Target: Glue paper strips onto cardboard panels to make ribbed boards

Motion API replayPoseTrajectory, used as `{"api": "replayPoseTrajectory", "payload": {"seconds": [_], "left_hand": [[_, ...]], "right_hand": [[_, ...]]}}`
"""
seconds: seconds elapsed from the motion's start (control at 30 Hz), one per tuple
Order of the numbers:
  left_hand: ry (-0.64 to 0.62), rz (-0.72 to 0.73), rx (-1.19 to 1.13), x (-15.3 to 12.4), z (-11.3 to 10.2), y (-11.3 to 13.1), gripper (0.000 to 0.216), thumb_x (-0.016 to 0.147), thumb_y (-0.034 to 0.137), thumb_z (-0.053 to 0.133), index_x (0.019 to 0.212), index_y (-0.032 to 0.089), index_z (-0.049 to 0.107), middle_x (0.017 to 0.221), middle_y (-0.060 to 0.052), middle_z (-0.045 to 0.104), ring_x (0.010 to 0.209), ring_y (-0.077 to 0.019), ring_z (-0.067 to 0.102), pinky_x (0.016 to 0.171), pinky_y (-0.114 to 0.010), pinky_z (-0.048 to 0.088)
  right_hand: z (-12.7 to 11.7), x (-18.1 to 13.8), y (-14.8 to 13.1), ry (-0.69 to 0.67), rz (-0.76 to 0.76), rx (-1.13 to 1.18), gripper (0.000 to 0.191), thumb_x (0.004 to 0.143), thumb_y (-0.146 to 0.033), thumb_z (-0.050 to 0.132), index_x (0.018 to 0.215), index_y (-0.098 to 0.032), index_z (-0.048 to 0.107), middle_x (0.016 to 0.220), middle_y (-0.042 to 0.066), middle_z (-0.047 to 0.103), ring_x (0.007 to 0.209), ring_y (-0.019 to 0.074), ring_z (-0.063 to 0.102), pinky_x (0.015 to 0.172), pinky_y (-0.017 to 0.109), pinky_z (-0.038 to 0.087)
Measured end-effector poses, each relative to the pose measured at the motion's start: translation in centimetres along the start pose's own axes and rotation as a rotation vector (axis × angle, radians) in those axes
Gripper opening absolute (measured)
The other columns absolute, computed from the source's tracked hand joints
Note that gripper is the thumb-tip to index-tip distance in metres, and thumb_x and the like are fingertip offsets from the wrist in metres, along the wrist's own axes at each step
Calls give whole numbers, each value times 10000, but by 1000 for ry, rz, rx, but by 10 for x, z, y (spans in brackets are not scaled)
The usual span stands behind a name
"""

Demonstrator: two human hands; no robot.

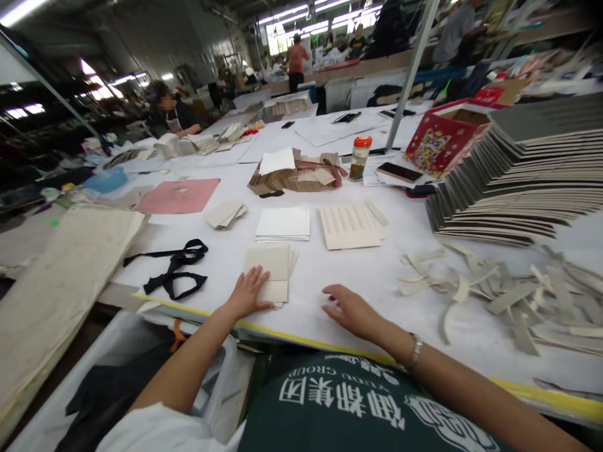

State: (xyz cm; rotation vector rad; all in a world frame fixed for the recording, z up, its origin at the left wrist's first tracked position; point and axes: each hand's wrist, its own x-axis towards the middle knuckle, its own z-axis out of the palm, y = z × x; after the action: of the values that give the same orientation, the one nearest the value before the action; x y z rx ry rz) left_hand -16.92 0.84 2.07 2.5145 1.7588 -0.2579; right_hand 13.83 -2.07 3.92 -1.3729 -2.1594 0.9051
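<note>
OK, we're resting our L hand (247, 295), fingers flat & thumb out wide, on the beige panel stack (274, 262) nr the bench (308, 314) edge; R hand (354, 311) is sitting empty, fingers half-curled, apart to stack's R, so L's nearer.

There are two bare hands of the person: one left hand (249, 292) and one right hand (351, 311). Small piles of flat pieces in the near middle are four in number: one beige pile (276, 262), one white pile (283, 223), one ribbed pile (350, 227) and one cream pile (225, 215). Of tall stacks of grey boards (518, 169) I count one. There is also one bundle of brown pieces (282, 181), one jar (358, 163) with one orange lid (362, 142), one red printed box (436, 141), one pink sheet (181, 199), one blue bowl (106, 181) and one bracelet (416, 349). The curved offcut strips (513, 297) are more than ten; they overlap, so the exact number cannot be told. Other people are at least four.
</note>
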Motion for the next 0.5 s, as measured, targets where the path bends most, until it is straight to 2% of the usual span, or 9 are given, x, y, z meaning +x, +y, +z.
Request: {"api": "replayPoseTrajectory", "payload": {"seconds": [0.07,0.1,0.13,0.2,0.23,0.3,0.37,0.43,0.5], "left_hand": [[-7,17,5,-1,-1,3,876,644,627,543,1349,202,243,1432,-128,157,1307,-302,142,1013,-508,185],[3,14,8,-1,0,5,860,649,626,540,1344,207,257,1430,-125,170,1304,-310,147,1007,-518,190],[21,6,11,-2,2,8,818,668,615,529,1336,212,280,1425,-119,193,1301,-313,158,1002,-525,194],[82,-21,12,-5,10,12,700,723,570,501,1310,226,334,1405,-104,259,1292,-307,195,1000,-527,198],[125,-33,7,-6,13,14,646,748,542,488,1298,230,354,1391,-102,292,1286,-299,219,1004,-522,197],[228,-45,-16,-10,18,20,566,791,487,457,1289,232,364,1361,-110,348,1268,-278,275,1019,-508,181],[342,-19,-63,-12,16,27,532,823,445,417,1304,234,330,1340,-117,380,1252,-257,315,1037,-493,159],[460,22,-138,-9,8,41,530,848,411,368,1334,233,253,1342,-114,378,1259,-234,308,1050,-478,160],[552,65,-235,0,0,64,539,867,376,320,1359,221,163,1367,-106,338,1282,-205,261,1050,-448,202]], "right_hand": [[35,24,-23,-171,168,251,405,752,-322,538,1110,-143,477,1045,113,592,736,140,605,720,300,491],[47,37,-31,-225,283,379,383,779,-315,502,1115,-136,457,999,106,609,663,121,605,637,274,503],[56,50,-39,-290,375,473,357,802,-315,471,1103,-124,452,941,102,625,616,108,599,582,251,500],[64,75,-50,-364,473,511,275,824,-303,439,1011,-107,487,822,88,639,545,95,579,506,215,476],[63,84,-55,-375,458,454,236,822,-297,444,943,-105,510,768,81,638,525,93,569,492,205,463],[54,94,-61,-317,334,252,172,801,-282,477,807,-118,528,689,62,629,500,92,554,488,196,438],[41,88,-63,-227,199,114,159,795,-283,481,738,-138,515,636,37,614,479,85,542,488,188,417],[30,66,-57,-168,161,175,187,819,-317,434,749,-156,497,628,14,604,455,75,535,461,176,402],[24,30,-42,-126,241,379,231,848,-364,361,804,-169,476,641,-2,598,433,73,536,414,169,389]]}}
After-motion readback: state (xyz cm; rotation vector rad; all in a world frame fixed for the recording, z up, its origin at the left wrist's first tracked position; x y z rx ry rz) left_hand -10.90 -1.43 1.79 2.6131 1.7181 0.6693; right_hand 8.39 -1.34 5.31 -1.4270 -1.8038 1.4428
